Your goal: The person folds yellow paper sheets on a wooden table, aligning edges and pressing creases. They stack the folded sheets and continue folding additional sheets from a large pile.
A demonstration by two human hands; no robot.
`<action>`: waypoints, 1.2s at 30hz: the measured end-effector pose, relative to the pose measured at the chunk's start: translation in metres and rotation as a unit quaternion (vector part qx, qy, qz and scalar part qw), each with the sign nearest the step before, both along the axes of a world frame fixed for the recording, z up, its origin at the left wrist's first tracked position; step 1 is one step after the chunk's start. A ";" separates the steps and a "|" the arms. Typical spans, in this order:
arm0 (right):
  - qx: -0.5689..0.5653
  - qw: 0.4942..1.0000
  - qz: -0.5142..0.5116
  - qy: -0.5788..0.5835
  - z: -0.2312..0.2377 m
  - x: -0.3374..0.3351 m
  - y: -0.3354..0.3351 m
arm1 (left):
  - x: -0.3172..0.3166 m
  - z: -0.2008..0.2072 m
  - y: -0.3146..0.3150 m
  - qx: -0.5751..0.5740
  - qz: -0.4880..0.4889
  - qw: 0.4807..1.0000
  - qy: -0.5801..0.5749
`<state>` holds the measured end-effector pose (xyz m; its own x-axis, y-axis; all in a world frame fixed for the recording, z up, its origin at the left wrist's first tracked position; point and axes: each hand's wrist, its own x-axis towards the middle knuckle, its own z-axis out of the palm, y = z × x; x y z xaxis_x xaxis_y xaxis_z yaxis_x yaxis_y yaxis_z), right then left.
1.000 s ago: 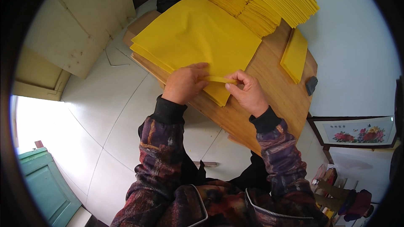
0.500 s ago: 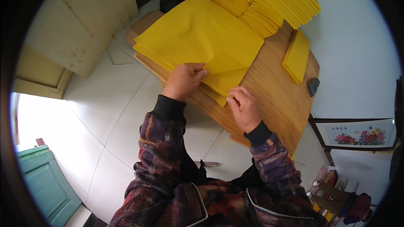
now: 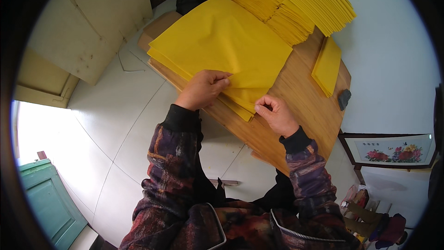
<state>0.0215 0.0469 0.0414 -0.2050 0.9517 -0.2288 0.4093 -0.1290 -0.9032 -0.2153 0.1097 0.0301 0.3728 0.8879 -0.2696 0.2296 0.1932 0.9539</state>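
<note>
We see two hands at work on a stack of large yellow paper sheets (image 3: 222,41) lying on a wooden desk (image 3: 300,97). Our left hand (image 3: 203,88) rests on the near edge of the stack, at about 7 o'clock from its middle, with the fingers curled and pinching the corner of the top sheet (image 3: 236,71), which lifts slightly and shows soft creases. Our right hand (image 3: 276,113) sits at about 4 o'clock from the left one, near but not touching it. It is closed into a loose fist, thumb against the fingers, nipping the lower corner of the sheets where they jut out over the desk top. So both hands are clamped on paper, held a little apart from each other.

At 12 to 1 o'clock from the stack, a long fanned row of folded yellow papers (image 3: 300,4) overlaps like shingles along the far side of the desk, touching the stack's far edge. At 3 o'clock, well apart from the hands, a small pile of narrow yellow slips (image 3: 327,65) lies near the desk's edge, and just beyond it a small dark object (image 3: 344,98) sits at the rim; we cannot tell what it is. A framed flower picture (image 3: 393,150) leans at 4 o'clock beside the desk, and pale floor tiles (image 3: 106,129) spread at 8 o'clock.
</note>
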 end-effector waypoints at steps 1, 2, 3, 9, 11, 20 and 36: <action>-0.007 1.000 -0.001 0.001 0.001 0.000 0.000 | 0.000 0.000 0.000 -0.002 0.005 1.000 -0.006; -0.021 1.000 -0.004 -0.005 0.002 -0.001 0.000 | 0.000 0.000 0.000 0.002 0.007 1.000 -0.007; -0.015 1.000 -0.003 -0.009 0.004 -0.002 0.000 | 0.000 0.000 -0.001 0.003 0.008 1.000 -0.008; -0.003 1.000 -0.018 -0.017 0.014 -0.004 0.006 | -0.001 0.002 0.000 -0.006 -0.024 1.000 0.008; 0.022 0.999 -0.038 0.004 0.015 -0.006 0.010 | -0.001 0.002 0.000 0.000 -0.034 0.999 0.005; 0.282 0.949 -0.105 -0.098 0.030 -0.025 0.016 | 0.002 -0.004 -0.002 0.057 -0.025 0.998 0.004; 0.077 0.996 -0.046 -0.003 -0.007 -0.014 -0.011 | 0.003 0.001 -0.001 -0.001 0.014 1.000 0.017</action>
